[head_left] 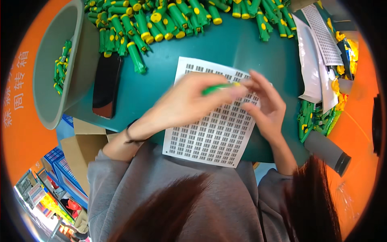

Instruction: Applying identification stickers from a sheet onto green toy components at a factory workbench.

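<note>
My left hand [197,99] is closed around a slim green piece with a yellow end [219,88], held above a white sheet of barcode labels [201,139]. Facing it, my right hand [268,105] has its fingers curved and its thumb apart from them. Its fingertips are close to the yellow end and smeared by motion; whether they touch it I cannot make out. I see nothing held in the right hand. The label sheet lies on the green table [161,60] and overhangs its near edge, partly covered by both hands.
Many green tube-shaped pieces with yellow ends [177,18] are heaped along the far side. At left stand a grey bin [80,60] holding similar pieces and a black phone [107,84]. At right are white bags [308,60], more label sheets [324,38] and a grey cylinder [326,151].
</note>
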`<state>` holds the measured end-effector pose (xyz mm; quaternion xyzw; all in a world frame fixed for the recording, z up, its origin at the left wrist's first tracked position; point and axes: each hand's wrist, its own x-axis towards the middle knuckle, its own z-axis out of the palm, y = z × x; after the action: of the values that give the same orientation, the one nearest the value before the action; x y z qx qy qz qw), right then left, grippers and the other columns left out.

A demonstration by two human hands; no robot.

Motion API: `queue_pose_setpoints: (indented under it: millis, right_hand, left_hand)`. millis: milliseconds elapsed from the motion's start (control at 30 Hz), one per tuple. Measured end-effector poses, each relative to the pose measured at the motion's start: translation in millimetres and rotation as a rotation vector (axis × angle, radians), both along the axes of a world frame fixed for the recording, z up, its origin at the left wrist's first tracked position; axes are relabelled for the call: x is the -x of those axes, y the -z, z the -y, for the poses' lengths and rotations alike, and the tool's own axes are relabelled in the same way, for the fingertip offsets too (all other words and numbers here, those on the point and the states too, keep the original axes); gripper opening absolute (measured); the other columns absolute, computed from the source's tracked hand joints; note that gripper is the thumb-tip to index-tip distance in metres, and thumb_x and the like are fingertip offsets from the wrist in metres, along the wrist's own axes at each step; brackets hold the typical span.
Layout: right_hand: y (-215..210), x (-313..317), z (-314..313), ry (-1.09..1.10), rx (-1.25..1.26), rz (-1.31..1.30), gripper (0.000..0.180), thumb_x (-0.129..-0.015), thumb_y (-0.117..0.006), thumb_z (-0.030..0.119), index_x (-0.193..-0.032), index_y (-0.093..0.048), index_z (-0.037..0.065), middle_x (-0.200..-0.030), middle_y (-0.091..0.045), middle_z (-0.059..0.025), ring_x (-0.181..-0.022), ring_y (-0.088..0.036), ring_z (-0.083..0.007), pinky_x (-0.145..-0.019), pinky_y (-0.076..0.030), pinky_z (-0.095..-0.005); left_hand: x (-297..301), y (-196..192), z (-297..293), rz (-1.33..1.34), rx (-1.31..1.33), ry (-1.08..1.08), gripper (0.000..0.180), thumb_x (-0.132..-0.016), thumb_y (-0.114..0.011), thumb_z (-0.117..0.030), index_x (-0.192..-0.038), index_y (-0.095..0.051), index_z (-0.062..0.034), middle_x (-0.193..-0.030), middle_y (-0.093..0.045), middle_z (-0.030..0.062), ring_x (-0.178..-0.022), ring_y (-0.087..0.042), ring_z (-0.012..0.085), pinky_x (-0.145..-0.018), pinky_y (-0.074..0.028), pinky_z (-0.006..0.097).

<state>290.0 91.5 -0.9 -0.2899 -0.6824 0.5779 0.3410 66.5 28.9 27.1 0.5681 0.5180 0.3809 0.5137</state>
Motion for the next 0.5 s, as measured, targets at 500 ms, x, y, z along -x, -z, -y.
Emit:
queue_pose_setpoints:
  millis: [500]
  right_hand:
    - [14, 12, -141, 0.383, -0.6, 0.9, 0.038, -0.086, -0.075, 0.026, -0.12, -0.064, 0.013, -0.097, -0.071, -0.0086, -0.07, -0.064, -0.0221, -0.068, -0.052, -0.0368]
  left_hand:
    - [11, 13, -15, -0.599, -0.666, -0.218, 0.02, -0.081, -0.075, -0.009, -0.101, -0.072, -0.0101, -0.1, -0.067, 0.0039, -0.09, -0.063, 0.0228, -0.076, -0.053, 0.034]
